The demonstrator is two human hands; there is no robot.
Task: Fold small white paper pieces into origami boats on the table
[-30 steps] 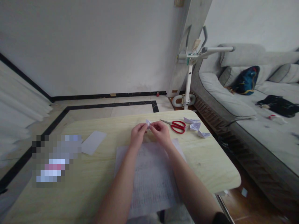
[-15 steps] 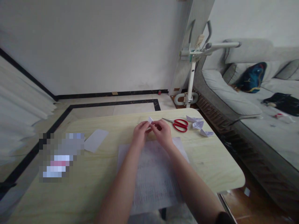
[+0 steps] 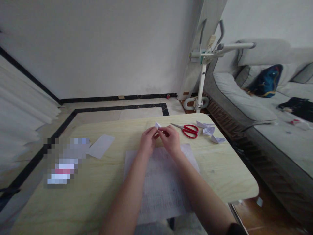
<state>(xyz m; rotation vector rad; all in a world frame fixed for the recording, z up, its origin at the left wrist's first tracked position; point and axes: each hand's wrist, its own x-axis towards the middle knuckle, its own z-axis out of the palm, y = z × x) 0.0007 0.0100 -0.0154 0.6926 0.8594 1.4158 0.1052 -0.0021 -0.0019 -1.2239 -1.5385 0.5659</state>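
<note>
Between the fingertips of both hands is a small folded piece of white paper, its pointed tip sticking up above them. My left hand pinches it from the left and my right hand from the right; the lower part of the paper is hidden by the fingers. Under my wrists lies a large printed sheet. Just right of my right hand, red-handled scissors rest with their blades pointing left. Beyond them sit several folded paper pieces near the table's right edge.
A pale wooden table carries everything. At its left lie a plain white paper and a blurred-out item. Past the table's right side stand a grey sofa and white exercise equipment. A paper scrap is on the floor.
The view has shifted slightly. A little more of the folded paper's pointed tip shows above the fingers; both hands keep nearly the same pinch.
</note>
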